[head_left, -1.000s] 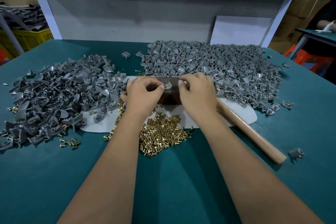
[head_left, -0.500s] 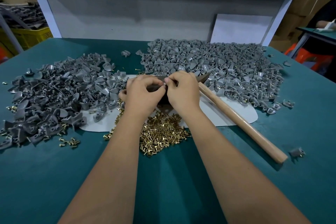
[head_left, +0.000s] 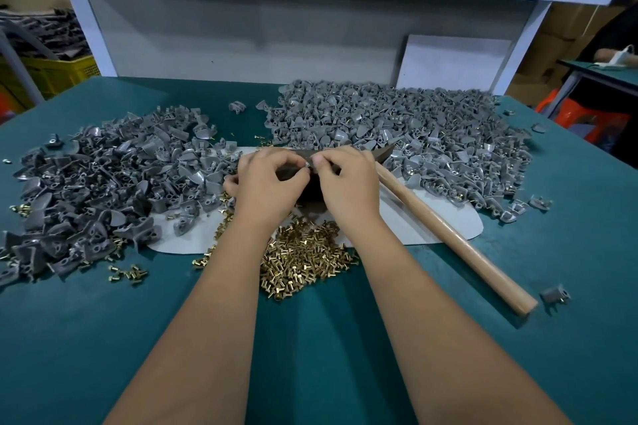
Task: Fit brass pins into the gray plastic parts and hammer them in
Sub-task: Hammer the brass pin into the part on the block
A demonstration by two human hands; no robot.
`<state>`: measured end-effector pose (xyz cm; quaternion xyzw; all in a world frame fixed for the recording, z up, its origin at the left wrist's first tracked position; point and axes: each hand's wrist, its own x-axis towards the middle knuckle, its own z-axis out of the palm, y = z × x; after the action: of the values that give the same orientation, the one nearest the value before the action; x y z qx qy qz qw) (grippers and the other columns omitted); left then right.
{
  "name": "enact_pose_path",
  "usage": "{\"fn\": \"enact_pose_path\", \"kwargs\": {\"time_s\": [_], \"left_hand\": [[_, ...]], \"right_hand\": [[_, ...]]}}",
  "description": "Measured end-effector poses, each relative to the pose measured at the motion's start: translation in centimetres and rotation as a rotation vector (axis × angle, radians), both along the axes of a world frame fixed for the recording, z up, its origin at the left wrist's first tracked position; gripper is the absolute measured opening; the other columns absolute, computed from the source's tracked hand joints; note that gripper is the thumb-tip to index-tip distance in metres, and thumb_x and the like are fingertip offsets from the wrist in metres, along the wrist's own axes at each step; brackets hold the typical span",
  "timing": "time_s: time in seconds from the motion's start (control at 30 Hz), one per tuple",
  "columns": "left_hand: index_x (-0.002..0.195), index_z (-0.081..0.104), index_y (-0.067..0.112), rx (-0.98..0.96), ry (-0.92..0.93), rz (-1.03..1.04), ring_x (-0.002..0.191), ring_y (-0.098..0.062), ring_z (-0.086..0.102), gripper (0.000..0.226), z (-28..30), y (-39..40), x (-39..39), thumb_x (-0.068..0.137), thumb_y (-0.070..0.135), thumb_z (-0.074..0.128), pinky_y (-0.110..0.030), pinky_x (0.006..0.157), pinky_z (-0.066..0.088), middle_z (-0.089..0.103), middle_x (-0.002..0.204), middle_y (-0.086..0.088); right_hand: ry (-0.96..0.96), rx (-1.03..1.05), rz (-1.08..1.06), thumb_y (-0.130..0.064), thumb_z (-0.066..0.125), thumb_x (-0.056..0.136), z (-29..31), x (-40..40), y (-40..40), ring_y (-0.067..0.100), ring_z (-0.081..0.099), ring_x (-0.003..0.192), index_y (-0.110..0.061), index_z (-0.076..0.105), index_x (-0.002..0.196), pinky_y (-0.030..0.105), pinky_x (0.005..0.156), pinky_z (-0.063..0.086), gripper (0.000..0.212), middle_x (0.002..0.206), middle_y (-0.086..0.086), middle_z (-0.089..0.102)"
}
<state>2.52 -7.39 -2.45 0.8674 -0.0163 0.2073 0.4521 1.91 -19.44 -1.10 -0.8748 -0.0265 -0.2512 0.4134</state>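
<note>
My left hand and my right hand meet fingertip to fingertip over a dark block. Between the fingertips sits a small gray plastic part; which hand carries it and whether a pin is in it I cannot tell. A heap of brass pins lies just below my wrists. A wooden hammer handle slants from my right hand toward the near right; its head is hidden. One large pile of gray parts lies behind, another pile of gray parts at the left.
A white sheet lies under the block on the green table. Stray pins and a lone gray part lie near the front. A white board leans on the back wall. A yellow crate stands far left.
Both hands have drawn closer together and a little away from me over the block, fingertips now pinching at one spot. The hammer handle has stayed where it was.
</note>
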Motion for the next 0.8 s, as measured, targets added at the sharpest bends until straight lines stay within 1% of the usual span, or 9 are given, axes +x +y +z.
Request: {"fn": "enact_pose_path", "kwargs": {"time_s": [0.13,0.3,0.4,0.47,0.53,0.6,0.7,0.77,0.8], "left_hand": [[0.069,0.06,0.045,-0.009,0.015,0.0,0.106,-0.006,0.028,0.019,0.1,0.0,0.0,0.084,0.036,0.066,-0.034,0.085,0.015,0.056,0.104,0.024],[0.074,0.062,0.043,-0.015,0.017,-0.017,0.107,-0.007,0.029,0.015,0.2,0.0,-0.2,0.085,0.035,0.066,-0.027,0.071,0.012,0.057,0.102,0.024],[0.079,0.066,0.04,-0.036,0.02,-0.025,0.109,-0.008,0.03,0.008,0.1,0.1,-0.1,0.085,0.035,0.066,-0.029,0.081,0.014,0.059,0.105,0.021],[0.08,0.066,0.04,-0.038,0.013,-0.03,0.112,-0.011,0.032,0.006,0.0,0.0,-0.1,0.085,0.035,0.066,-0.035,0.092,0.022,0.06,0.105,0.019],[0.075,0.064,0.042,-0.036,0.007,-0.027,0.112,-0.011,0.032,0.011,0.1,0.0,-0.2,0.084,0.038,0.067,-0.042,0.099,0.027,0.059,0.102,0.02],[0.07,0.061,0.045,-0.034,-0.001,-0.024,0.111,-0.011,0.032,0.016,0.2,0.1,-0.2,0.084,0.039,0.068,-0.045,0.1,0.028,0.058,0.099,0.021],[0.071,0.061,0.046,-0.018,-0.005,-0.02,0.109,-0.008,0.03,0.018,0.3,0.1,-0.3,0.085,0.039,0.07,-0.036,0.091,0.021,0.057,0.098,0.022],[0.075,0.064,0.045,-0.004,-0.01,-0.016,0.108,-0.008,0.029,0.014,0.3,0.1,-0.3,0.085,0.038,0.07,-0.03,0.079,0.013,0.056,0.097,0.022],[0.077,0.065,0.043,-0.009,-0.011,-0.02,0.108,-0.008,0.03,0.012,0.3,0.1,-0.3,0.085,0.036,0.071,-0.029,0.079,0.013,0.057,0.097,0.022]], "right_hand": [[0.08,0.212,0.065,-0.022,0.054,0.095,0.4,-0.3,-1.1,0.018,0.052,0.112,-0.023,0.073,0.107,0.042,0.096,0.044,0.022,0.103,-0.008,0.069],[0.101,0.185,0.079,-0.02,0.065,0.088,0.4,-0.1,-0.7,0.023,0.055,0.108,-0.027,0.072,0.086,0.044,0.093,0.046,0.01,0.094,-0.007,0.068],[0.079,0.152,0.064,-0.017,0.067,0.087,0.4,0.1,-0.6,0.023,0.055,0.105,-0.024,0.071,0.082,0.044,0.091,0.046,0.01,0.089,-0.008,0.066],[0.045,0.113,0.045,-0.015,0.067,0.087,0.4,0.1,-0.6,0.02,0.051,0.103,-0.023,0.07,0.08,0.042,0.089,0.045,0.011,0.084,-0.012,0.062],[0.002,0.055,0.026,-0.014,0.067,0.087,0.3,0.0,-0.3,0.018,0.047,0.099,-0.021,0.069,0.078,0.04,0.086,0.043,0.012,0.082,-0.013,0.06],[-0.016,-0.002,0.01,-0.014,0.066,0.087,0.4,-0.1,-0.1,0.017,0.046,0.097,-0.021,0.069,0.077,0.041,0.085,0.042,0.012,0.085,-0.01,0.062],[0.005,-0.075,0.001,-0.016,0.064,0.088,0.7,0.0,-0.1,0.018,0.047,0.097,-0.023,0.068,0.077,0.044,0.086,0.042,0.013,0.085,-0.009,0.062],[0.01,-0.134,-0.012,-0.017,0.064,0.088,1.0,0.0,-0.1,0.018,0.05,0.096,-0.023,0.068,0.077,0.043,0.086,0.044,0.013,0.082,-0.012,0.058],[0.006,-0.166,-0.016,-0.018,0.064,0.088,1.1,0.0,-0.1,0.018,0.051,0.095,-0.023,0.069,0.078,0.042,0.086,0.044,0.013,0.081,-0.013,0.056]]}}
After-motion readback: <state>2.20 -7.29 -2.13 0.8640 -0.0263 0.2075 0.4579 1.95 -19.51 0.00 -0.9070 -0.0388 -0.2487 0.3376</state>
